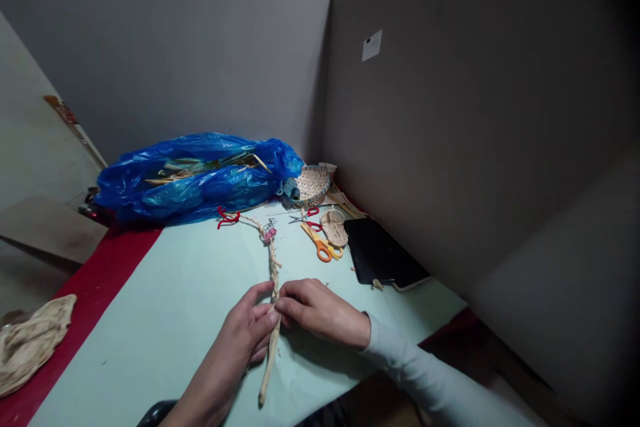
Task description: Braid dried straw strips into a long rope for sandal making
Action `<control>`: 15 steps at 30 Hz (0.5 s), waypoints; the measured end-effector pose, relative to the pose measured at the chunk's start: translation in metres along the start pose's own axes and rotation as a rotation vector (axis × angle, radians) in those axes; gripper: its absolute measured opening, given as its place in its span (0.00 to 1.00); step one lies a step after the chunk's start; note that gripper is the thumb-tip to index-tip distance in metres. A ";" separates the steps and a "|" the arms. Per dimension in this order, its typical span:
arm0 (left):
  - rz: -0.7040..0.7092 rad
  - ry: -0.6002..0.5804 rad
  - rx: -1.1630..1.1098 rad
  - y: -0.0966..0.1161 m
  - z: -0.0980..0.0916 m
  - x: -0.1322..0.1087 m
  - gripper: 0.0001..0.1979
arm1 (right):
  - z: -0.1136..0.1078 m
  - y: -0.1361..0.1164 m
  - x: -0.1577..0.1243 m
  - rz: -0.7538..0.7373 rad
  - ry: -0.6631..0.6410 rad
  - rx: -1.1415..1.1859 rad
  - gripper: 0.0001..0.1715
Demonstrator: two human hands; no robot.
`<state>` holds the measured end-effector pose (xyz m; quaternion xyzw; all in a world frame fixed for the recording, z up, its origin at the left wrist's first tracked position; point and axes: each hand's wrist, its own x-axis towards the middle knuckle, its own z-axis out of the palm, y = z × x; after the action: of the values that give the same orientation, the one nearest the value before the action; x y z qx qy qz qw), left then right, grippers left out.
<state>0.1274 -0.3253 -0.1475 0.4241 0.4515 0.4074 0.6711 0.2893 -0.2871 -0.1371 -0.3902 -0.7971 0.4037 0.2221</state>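
We hold a pale fibre braid (273, 265) at the lower centre of the frame, over the light green surface of the desk (175, 293). Our left hand (253, 320) comes up from the bottom edge, its thumb and fingers closed on the strand from the left. Our right hand (320, 312), in a pale long sleeve (415, 360), meets it from the right, and its bent thumb and fingers pinch the same spot, close beside the left thumb. Below our hands a smooth, unplaited tail (269, 373) slants toward the bottom of the frame; above them the plait runs up to a pink clip (270, 235) at the centre. Beyond the clip the thinner cord bends left to a red tie (229, 217).

Left of centre, behind the tie, lies a blue plastic bag (215, 203), with dry strips (183, 175) showing in its opening. A woven basket (314, 183) sits just beside its right end. Right of the clip we see red-handled scissors (314, 225), orange-handled scissors (324, 252) and a coiled woven piece (334, 228), near a flat black tablet-like object (383, 253). At the lower left, a crumpled beige piece (37, 343) rests by the red edge (107, 287) of the desk.
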 end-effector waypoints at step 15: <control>0.970 0.348 1.562 -0.022 0.008 -0.030 0.11 | 0.013 0.011 -0.007 0.114 0.213 0.351 0.11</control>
<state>0.1307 -0.3615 -0.1582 0.8298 0.4653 0.2818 -0.1244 0.2893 -0.2950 -0.1539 -0.4306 -0.6632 0.5046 0.3465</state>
